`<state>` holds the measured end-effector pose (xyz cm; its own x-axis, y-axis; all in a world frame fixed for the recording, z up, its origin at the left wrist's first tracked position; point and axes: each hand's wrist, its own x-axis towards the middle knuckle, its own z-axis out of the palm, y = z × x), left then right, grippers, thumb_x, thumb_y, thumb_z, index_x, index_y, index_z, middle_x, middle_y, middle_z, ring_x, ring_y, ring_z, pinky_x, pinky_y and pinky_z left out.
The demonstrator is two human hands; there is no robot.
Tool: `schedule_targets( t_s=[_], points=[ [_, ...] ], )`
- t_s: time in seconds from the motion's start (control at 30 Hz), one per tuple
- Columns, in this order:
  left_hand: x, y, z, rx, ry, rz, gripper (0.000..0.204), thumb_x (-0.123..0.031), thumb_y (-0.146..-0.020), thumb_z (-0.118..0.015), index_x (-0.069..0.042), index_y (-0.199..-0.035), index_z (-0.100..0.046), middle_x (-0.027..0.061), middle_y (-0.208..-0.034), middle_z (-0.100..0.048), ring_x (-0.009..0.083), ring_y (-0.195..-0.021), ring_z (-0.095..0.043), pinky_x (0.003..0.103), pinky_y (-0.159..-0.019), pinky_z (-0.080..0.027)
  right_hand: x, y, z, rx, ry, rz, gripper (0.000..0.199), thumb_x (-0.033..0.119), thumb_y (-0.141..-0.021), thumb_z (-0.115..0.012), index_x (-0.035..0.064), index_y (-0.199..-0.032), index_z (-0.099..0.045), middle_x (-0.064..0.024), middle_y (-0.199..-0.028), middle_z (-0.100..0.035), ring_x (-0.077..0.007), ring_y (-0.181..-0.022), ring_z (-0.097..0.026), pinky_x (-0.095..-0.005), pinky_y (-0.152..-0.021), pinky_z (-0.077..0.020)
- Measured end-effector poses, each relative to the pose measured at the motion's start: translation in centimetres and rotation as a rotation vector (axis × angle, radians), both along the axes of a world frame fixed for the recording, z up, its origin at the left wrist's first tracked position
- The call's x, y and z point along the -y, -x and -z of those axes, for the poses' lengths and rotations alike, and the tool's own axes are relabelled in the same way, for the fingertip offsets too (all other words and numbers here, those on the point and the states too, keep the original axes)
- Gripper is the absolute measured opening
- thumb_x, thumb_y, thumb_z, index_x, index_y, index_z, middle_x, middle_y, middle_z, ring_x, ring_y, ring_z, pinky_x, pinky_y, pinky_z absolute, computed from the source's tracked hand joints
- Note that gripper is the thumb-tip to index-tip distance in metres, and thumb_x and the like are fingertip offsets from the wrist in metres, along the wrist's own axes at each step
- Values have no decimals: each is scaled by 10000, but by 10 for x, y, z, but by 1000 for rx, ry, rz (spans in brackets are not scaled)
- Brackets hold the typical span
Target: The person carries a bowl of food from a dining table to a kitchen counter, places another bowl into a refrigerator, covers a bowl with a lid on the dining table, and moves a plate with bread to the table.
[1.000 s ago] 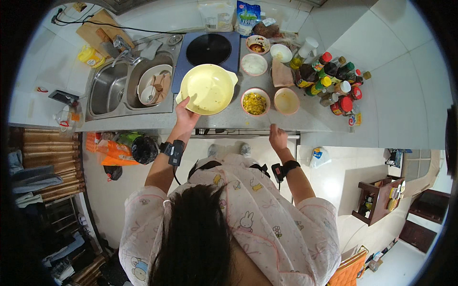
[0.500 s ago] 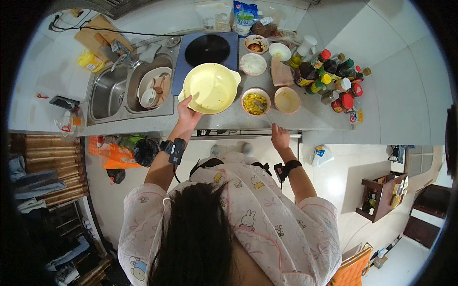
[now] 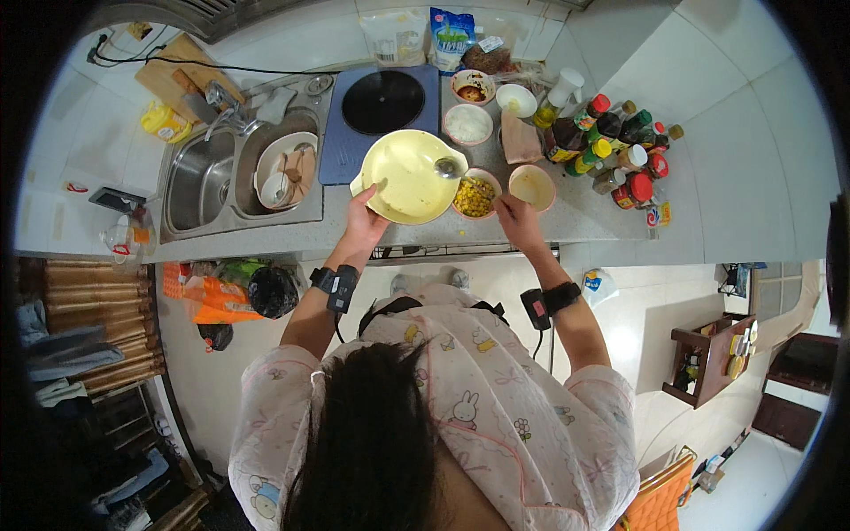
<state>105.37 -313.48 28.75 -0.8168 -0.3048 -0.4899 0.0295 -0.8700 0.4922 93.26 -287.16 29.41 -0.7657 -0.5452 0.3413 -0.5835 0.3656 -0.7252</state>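
Observation:
My left hand grips the near-left edge of a pale yellow two-handled dish, which is raised over the counter's front and tilted slightly. In my right hand is a metal spoon; its head sits over the dish's right side, with a little something in it that I cannot make out. Just right of the dish stands a small pink-rimmed bowl of chopped yellow corn-like pieces, partly behind the spoon. Beside it is another pink-rimmed bowl, near my right fingers. A few crumbs lie by the counter edge.
A blue induction cooktop lies behind the dish. A double steel sink holding a white basin is at left. Bowls of white grains and dark sauce, packaged meat and several sauce bottles fill the right.
My left hand has brought the dish rightward and nearer, close to the corn bowl. The spoon has gone from the corn bowl to over the dish, my right hand rising with it.

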Motion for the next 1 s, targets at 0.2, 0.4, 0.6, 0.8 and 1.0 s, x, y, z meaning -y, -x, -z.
schedule_targets(
  t_s=[0.2,0.4,0.6,0.8,1.0],
  points=[
    [-7,0,7,5,55,15,388,-211,-858,-425,1,-1182,-406,140,-1182,-459,258,-1089,-456,394,-913,-385,39,-3,-18,983,-134,-70,293,282,-813,-498,30,-699,-594,-62,-522,-521,-146,-450,-499,-295,-432,-393],
    [-6,0,15,-26,-55,48,417,-183,-836,-405,-34,-1224,-366,143,-1226,-416,284,-1125,-420,462,-932,-350,47,-15,-4,730,-272,-20,427,417,-836,-437,31,-729,-587,-47,-521,-479,-104,-409,-431,-251,-401,-368],
    [7,4,9,-55,-83,21,427,-175,-827,-395,-29,-1227,-358,152,-1227,-418,294,-1131,-414,467,-946,-332,5,19,4,1185,135,-6,409,445,-838,-459,49,-749,-514,-25,-519,-466,-117,-408,-439,-249,-385,-356],
    [-5,-6,11,-17,-94,19,448,-211,-842,-367,-28,-1249,-324,163,-1239,-405,308,-1138,-404,467,-951,-322,-61,26,64,1480,344,620,393,382,-844,-465,16,-982,-428,-120,-707,-572,-175,-551,-551,-251,-441,-426],
    [3,-9,18,-8,-162,51,457,-218,-839,-375,-32,-1253,-321,170,-1239,-401,317,-1134,-406,476,-951,-320,-61,46,85,1459,734,327,331,253,-825,-508,58,-1074,-411,-151,-800,-586,-196,-637,-574,-269,-517,-470]
  ],
)
